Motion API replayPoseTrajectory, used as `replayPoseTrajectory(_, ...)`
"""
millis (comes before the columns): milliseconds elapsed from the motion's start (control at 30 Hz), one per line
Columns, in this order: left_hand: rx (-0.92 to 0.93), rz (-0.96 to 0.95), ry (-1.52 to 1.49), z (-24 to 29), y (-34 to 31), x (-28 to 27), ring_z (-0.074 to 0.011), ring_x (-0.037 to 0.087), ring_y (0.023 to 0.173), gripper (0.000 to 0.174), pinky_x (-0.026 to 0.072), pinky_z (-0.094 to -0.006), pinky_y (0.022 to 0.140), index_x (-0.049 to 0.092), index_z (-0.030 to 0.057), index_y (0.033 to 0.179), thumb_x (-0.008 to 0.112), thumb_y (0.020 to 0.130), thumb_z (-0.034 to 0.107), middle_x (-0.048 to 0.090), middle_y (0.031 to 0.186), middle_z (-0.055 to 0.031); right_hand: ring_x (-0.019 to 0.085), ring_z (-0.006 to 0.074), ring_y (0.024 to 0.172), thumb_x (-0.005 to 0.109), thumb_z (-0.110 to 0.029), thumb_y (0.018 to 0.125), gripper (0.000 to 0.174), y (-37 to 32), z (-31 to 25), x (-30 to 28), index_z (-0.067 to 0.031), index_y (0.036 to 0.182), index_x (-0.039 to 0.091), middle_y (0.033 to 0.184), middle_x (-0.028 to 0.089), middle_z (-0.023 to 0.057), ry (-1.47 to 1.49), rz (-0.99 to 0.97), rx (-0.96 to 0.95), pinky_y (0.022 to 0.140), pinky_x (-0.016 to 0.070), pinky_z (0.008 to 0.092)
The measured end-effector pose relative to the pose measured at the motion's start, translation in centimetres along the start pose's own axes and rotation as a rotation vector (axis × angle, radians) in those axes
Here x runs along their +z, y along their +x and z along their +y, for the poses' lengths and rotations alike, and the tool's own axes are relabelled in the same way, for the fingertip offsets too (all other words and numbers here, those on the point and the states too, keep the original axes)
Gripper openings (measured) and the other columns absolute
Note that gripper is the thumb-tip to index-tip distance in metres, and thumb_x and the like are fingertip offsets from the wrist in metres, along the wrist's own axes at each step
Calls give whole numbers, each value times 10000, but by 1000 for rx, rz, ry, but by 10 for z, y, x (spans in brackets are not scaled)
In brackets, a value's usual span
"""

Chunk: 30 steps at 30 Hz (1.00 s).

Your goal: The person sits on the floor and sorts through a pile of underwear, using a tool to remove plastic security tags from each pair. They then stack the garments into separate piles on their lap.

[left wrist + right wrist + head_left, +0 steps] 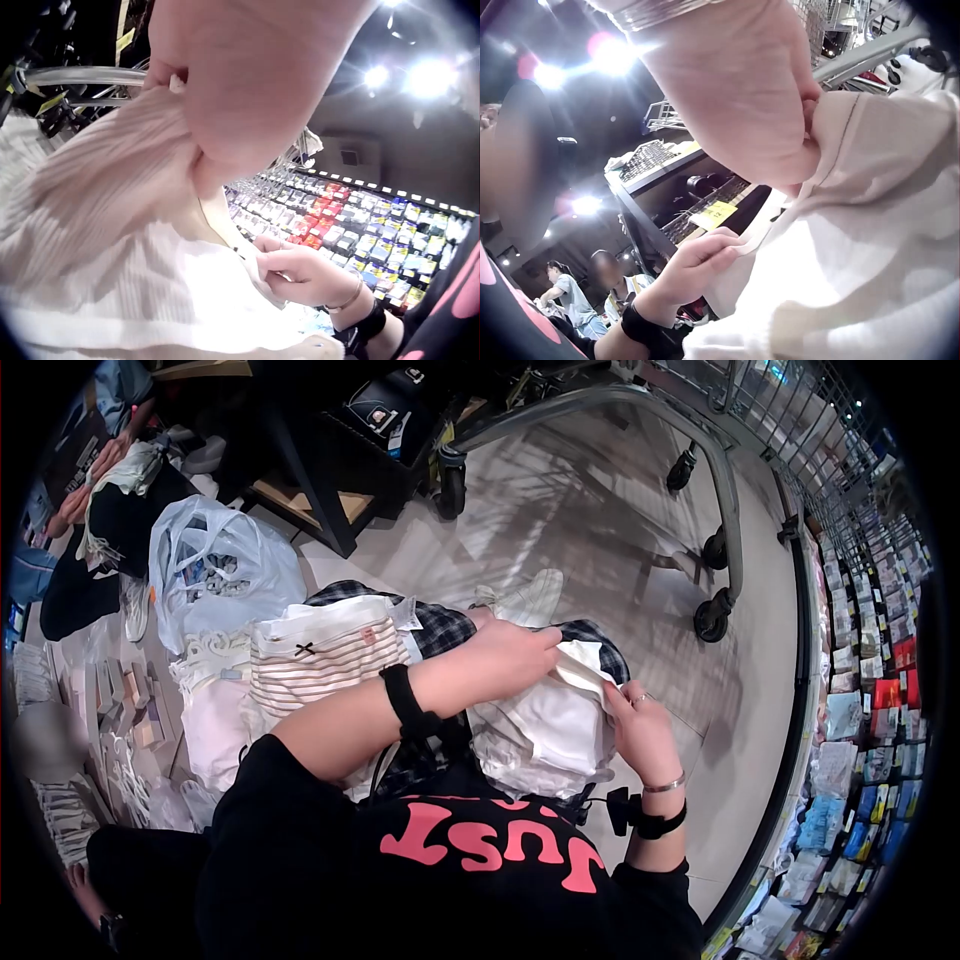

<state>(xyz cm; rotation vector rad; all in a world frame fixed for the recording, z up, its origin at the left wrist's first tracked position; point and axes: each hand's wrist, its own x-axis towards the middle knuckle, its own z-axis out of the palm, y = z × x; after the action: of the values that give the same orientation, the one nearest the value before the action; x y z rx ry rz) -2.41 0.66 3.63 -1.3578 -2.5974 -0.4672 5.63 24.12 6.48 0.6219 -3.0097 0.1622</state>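
A white ribbed cloth garment (562,725) lies bunched over the person's lap, on dark plaid fabric (445,630). The left hand (500,660) pinches its far edge, with the wrist reaching across from the left. At the right end of the same edge, the right hand (645,735) holds the cloth between thumb and fingers. The edge stretches between both hands, and a seam shows along it in the right wrist view (838,146). Beside the left forearm sits a folded striped garment (320,670) with a small dark bow, on top of other pale clothes (215,720).
A translucent plastic bag (215,575) stands at the left, beyond the clothes. A cart's metal frame (600,400) with black wheels (712,615) is ahead on the tiled floor. Packaged goods (860,760) line the right side. Another person's hands (95,475) show at upper left.
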Motion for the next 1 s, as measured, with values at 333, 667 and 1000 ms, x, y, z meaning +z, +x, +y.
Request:
replayPoseTrajectory(333, -89, 363, 28, 34, -14, -24, -158, 552, 677, 109, 413, -281, 615, 601, 49, 762, 601, 704, 142, 529, 753, -15, 461, 236, 644, 659, -13, 683, 125, -4, -23, 2, -22, 803, 624, 700, 488, 64, -83, 536, 40, 565, 379, 335)
replayPoseTrajectory(667, 10, 346, -88, 37, -34, -23, -164, 555, 729, 342, 475, -255, 571, 580, 21, 1019, 570, 682, 78, 552, 1016, -60, 472, 220, 663, 566, 115, 648, 304, -11, -21, 11, 13, 931, 610, 807, 462, 104, 150, 580, 105, 566, 414, 308)
replayPoseTrajectory(1000, -66, 397, 28, 33, -35, -20, -179, 530, 793, 344, 457, -231, 528, 594, 61, 1007, 582, 664, 89, 533, 1008, -35, 515, 237, 705, 537, 52, 723, 313, -11, -6, 7, -50, 1016, 576, 1029, 483, 129, 24, 270, 225, 621, 446, 338)
